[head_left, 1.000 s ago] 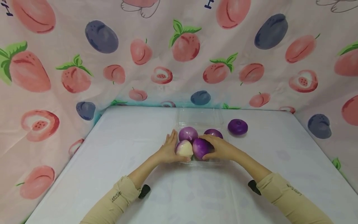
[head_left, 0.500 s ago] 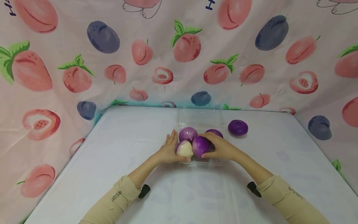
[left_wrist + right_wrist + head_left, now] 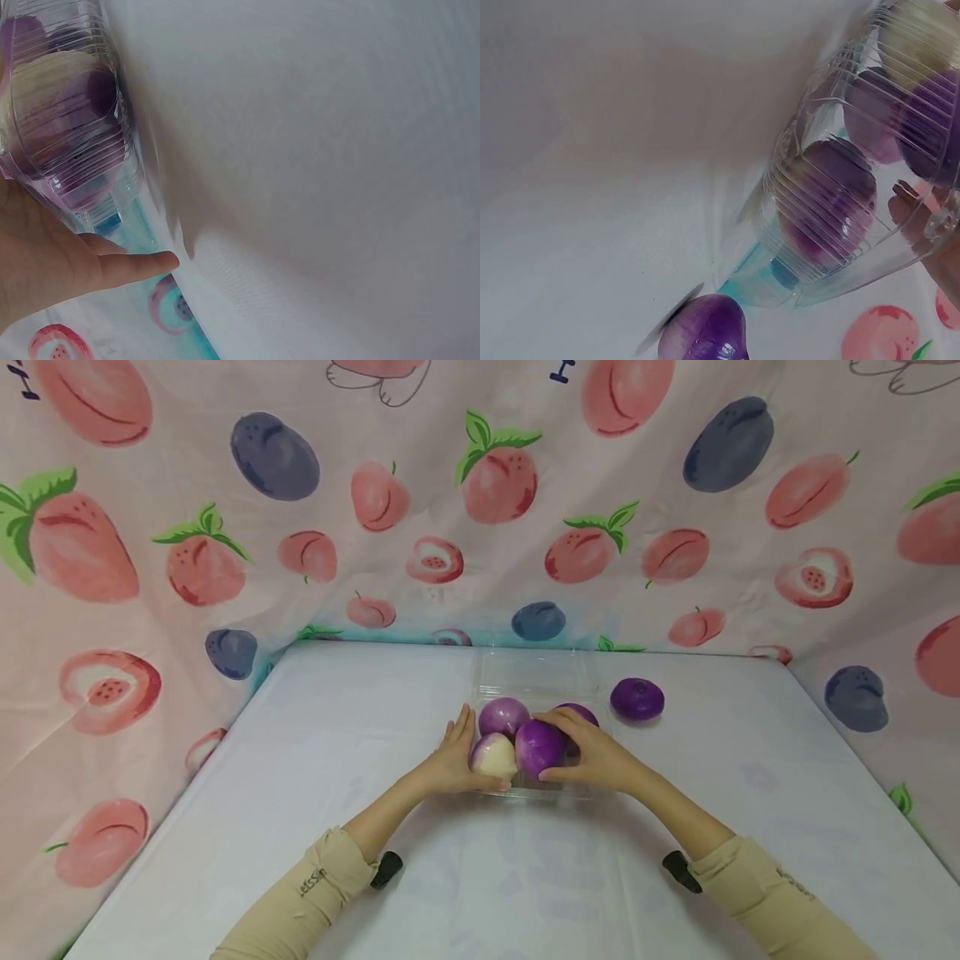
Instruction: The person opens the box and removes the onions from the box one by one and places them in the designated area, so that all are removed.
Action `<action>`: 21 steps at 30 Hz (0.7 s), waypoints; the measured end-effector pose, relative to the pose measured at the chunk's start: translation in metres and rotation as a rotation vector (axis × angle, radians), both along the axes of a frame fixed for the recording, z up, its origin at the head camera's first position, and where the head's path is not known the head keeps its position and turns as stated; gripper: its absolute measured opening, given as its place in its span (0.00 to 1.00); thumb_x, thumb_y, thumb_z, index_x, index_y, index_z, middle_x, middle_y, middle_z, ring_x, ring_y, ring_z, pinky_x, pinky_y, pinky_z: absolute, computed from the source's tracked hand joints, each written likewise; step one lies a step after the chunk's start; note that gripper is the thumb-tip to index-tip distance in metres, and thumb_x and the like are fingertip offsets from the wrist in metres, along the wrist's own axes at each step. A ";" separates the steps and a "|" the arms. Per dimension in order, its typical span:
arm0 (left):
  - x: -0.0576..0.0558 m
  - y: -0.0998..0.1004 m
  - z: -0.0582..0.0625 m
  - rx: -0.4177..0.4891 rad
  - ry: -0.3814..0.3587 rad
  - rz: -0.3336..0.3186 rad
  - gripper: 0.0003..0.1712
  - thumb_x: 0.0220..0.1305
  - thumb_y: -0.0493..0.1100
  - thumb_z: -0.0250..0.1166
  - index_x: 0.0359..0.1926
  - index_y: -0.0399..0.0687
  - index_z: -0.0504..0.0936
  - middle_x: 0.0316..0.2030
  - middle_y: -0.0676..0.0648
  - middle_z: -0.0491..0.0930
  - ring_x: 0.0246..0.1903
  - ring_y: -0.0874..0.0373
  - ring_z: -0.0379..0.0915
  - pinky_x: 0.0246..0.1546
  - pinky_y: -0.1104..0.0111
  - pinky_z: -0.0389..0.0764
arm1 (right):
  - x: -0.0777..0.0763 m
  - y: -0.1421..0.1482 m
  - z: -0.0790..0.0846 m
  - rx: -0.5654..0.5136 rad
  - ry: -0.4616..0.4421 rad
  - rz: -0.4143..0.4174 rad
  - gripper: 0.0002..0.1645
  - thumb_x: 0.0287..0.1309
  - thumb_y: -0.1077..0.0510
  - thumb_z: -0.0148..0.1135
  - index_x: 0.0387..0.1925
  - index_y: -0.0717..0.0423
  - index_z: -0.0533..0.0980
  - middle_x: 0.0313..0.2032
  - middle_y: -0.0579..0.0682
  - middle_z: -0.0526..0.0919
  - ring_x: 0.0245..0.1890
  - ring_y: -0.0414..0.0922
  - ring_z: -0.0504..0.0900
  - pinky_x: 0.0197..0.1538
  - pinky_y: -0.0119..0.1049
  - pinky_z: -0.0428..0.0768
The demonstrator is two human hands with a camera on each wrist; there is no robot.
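A clear plastic box (image 3: 555,791) with its lid (image 3: 525,670) raised at the back holds several purple onions. My right hand (image 3: 597,758) reaches in over its right side and grips a dark purple onion (image 3: 540,749) between thumb and fingers. My left hand (image 3: 450,767) rests at the box's left side, fingers straight, thumb along the front by a pale, partly purple onion (image 3: 493,757). Behind these sit a lighter purple onion (image 3: 503,717) and another onion (image 3: 578,714), partly hidden by my right hand. In the left wrist view, my left hand (image 3: 56,259) has one finger extended beside the box.
One more purple onion (image 3: 637,700) lies on the table, right of the box. White cloth covers the table (image 3: 360,702). A fruit-print curtain (image 3: 480,585) hangs behind and at both sides.
The gripped onion has risen slightly and shifted a little backward with my right hand. My left hand stays in place at the box.
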State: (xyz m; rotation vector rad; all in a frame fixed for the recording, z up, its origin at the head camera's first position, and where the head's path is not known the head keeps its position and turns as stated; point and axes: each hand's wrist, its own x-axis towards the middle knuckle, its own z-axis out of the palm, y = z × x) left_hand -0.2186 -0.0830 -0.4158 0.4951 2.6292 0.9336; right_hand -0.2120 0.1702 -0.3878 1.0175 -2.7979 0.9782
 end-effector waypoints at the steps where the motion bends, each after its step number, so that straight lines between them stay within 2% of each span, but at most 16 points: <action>1: 0.000 0.000 0.000 0.007 -0.001 -0.004 0.75 0.44 0.63 0.72 0.72 0.38 0.28 0.73 0.43 0.21 0.71 0.35 0.22 0.69 0.44 0.44 | 0.000 0.000 0.001 -0.011 0.005 -0.006 0.45 0.44 0.50 0.74 0.64 0.55 0.65 0.58 0.57 0.69 0.57 0.58 0.74 0.55 0.56 0.76; 9: -0.002 -0.001 0.000 0.052 -0.007 -0.022 0.74 0.45 0.61 0.72 0.72 0.36 0.28 0.73 0.40 0.20 0.73 0.40 0.28 0.69 0.48 0.51 | 0.002 0.002 0.002 -0.064 0.031 -0.033 0.45 0.47 0.53 0.73 0.65 0.55 0.62 0.60 0.58 0.65 0.57 0.59 0.73 0.54 0.55 0.77; 11: -0.002 -0.002 0.000 0.064 -0.004 -0.026 0.74 0.45 0.61 0.73 0.72 0.35 0.28 0.73 0.39 0.21 0.73 0.39 0.30 0.68 0.47 0.54 | 0.003 0.003 0.003 -0.076 0.026 -0.037 0.46 0.47 0.54 0.73 0.66 0.55 0.62 0.60 0.58 0.65 0.58 0.59 0.72 0.54 0.55 0.77; 14: -0.002 -0.001 0.001 0.061 -0.021 -0.024 0.74 0.45 0.60 0.73 0.72 0.38 0.27 0.73 0.42 0.19 0.73 0.42 0.28 0.69 0.49 0.54 | 0.003 0.005 0.004 -0.090 0.024 -0.041 0.47 0.46 0.55 0.73 0.66 0.57 0.61 0.60 0.59 0.64 0.58 0.60 0.71 0.52 0.55 0.78; 21: -0.002 -0.002 -0.001 0.056 -0.009 -0.022 0.74 0.45 0.60 0.73 0.72 0.37 0.28 0.73 0.40 0.21 0.73 0.41 0.29 0.69 0.49 0.54 | 0.000 0.011 0.004 -0.089 0.038 -0.040 0.47 0.47 0.55 0.73 0.67 0.57 0.60 0.61 0.59 0.64 0.59 0.61 0.70 0.55 0.57 0.75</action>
